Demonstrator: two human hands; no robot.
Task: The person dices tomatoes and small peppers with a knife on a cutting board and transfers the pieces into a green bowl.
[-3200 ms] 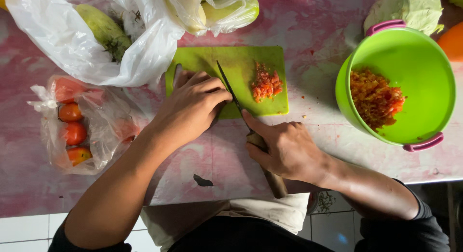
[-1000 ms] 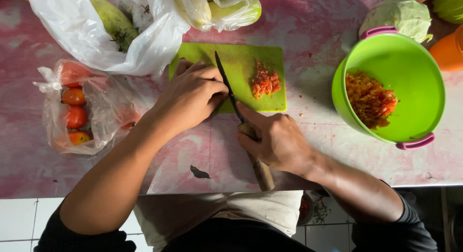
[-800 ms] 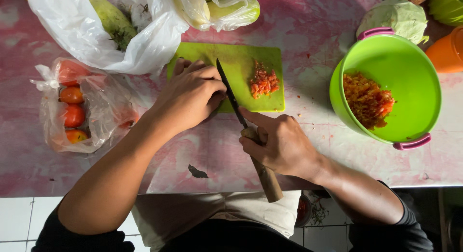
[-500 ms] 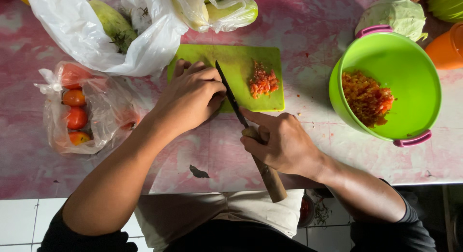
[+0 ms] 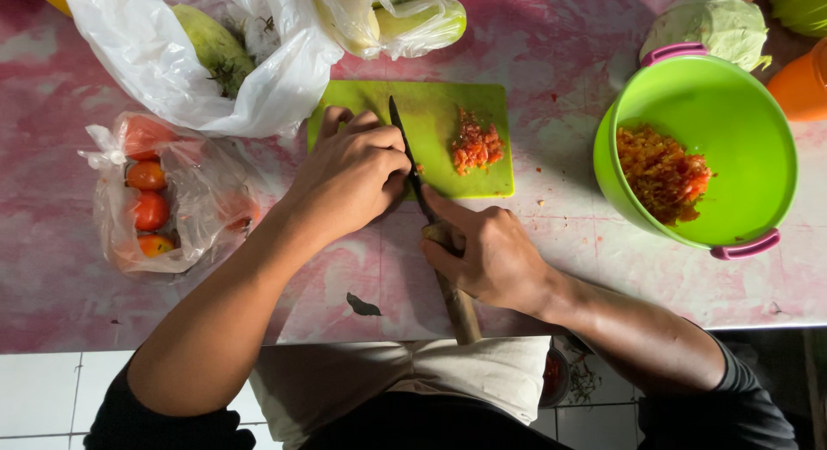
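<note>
two bags (image 5: 172, 192) left, bowl (image 5: 732, 97) right of board (image 5: 448, 114)

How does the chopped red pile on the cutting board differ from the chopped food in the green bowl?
The pile on the cutting board is small and almost wholly red; the food in the green bowl is a bigger heap, red mixed with yellowish-brown bits. The board's pile lies on a flat surface beside the knife held by the right hand; the bowl's heap sits low inside the green bowl, away from both hands. Both are finely chopped.
</note>
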